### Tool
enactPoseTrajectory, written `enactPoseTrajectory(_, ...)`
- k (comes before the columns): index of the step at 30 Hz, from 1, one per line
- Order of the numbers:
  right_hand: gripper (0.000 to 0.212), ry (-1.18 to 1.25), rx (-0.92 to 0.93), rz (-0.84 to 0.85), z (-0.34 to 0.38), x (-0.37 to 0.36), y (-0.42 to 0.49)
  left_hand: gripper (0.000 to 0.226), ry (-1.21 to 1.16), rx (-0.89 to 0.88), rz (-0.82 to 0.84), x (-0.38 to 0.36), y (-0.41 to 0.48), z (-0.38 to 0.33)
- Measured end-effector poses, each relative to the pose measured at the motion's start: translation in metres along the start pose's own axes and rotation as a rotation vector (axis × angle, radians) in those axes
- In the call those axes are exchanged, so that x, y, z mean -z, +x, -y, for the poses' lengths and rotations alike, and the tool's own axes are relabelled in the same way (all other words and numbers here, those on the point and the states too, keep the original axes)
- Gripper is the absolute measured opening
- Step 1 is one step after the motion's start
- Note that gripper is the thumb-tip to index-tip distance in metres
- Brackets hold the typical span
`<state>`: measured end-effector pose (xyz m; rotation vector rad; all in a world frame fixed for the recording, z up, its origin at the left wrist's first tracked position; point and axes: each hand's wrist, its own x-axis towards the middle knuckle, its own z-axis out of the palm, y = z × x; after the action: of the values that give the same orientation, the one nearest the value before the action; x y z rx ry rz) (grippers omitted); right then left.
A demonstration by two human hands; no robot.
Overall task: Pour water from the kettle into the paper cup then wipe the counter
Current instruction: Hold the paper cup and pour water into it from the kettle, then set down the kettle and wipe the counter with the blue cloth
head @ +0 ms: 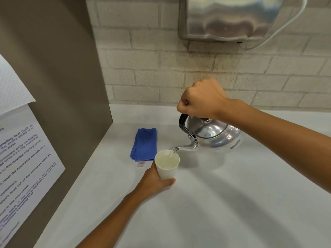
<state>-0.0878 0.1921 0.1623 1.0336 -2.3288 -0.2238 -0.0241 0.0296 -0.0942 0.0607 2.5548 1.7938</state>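
A shiny metal kettle (213, 136) with a black handle is tilted to the left above the white counter (223, 194). My right hand (200, 99) is clenched on its handle from above. A thin stream of water runs from the spout into a white paper cup (167, 166), which holds water nearly up to its rim. My left hand (155, 179) grips the cup's lower part from the left and underneath. A folded blue cloth (144, 144) lies flat on the counter just behind and left of the cup.
A brown panel (59, 86) walls off the left side, with a printed notice (23, 167) and a sheet of paper towel (12, 90) on it. A brick wall runs along the back. A steel dispenser (231, 17) hangs above the kettle.
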Motion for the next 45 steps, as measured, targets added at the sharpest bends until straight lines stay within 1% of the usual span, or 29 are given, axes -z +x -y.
enactPoseTrajectory(6, 0.046, 0.214, -0.203, 0.005, -0.015, -0.027, -0.011, 0.067, 0.004, 0.006, -0.009, 0.001, -0.002, -0.001)
enactPoseTrajectory(13, 0.048, 0.423, -0.484, 0.019, -0.038, -0.064, -0.014, 0.073, -0.008, 0.017, -0.011, 0.001, -0.002, 0.001)
enactPoseTrajectory(17, 0.044, 0.520, -0.663, 0.011, -0.050, -0.087, -0.007, 0.077, -0.002, 0.020, -0.009, 0.001, -0.003, 0.002)
enactPoseTrajectory(20, 0.040, 0.580, -0.777, -0.005, -0.057, -0.103, -0.001, 0.074, 0.001, 0.021, -0.004, 0.001, -0.002, 0.002)
enactPoseTrajectory(24, 0.048, 0.595, -0.879, -0.038, -0.060, -0.115, 0.007, 0.064, -0.002, 0.040, -0.005, 0.001, -0.003, 0.001)
enactPoseTrajectory(26, 0.047, 0.611, -0.911, -0.041, -0.060, -0.119, 0.011, 0.064, -0.003, 0.041, -0.005, 0.001, -0.003, 0.001)
enactPoseTrajectory(30, 0.040, 0.632, -0.934, -0.037, -0.061, -0.131, 0.015, 0.067, -0.008, 0.041, 0.000, 0.001, -0.003, 0.002)
enactPoseTrajectory(35, 0.047, 0.615, -0.923, -0.026, -0.060, -0.141, 0.016, 0.067, 0.000, 0.046, 0.003, 0.001, -0.003, 0.002)
enactPoseTrajectory(45, 0.042, 0.626, -0.999, 0.027, -0.068, -0.149, 0.015, 0.067, 0.003, 0.046, 0.009, 0.002, -0.004, 0.000)
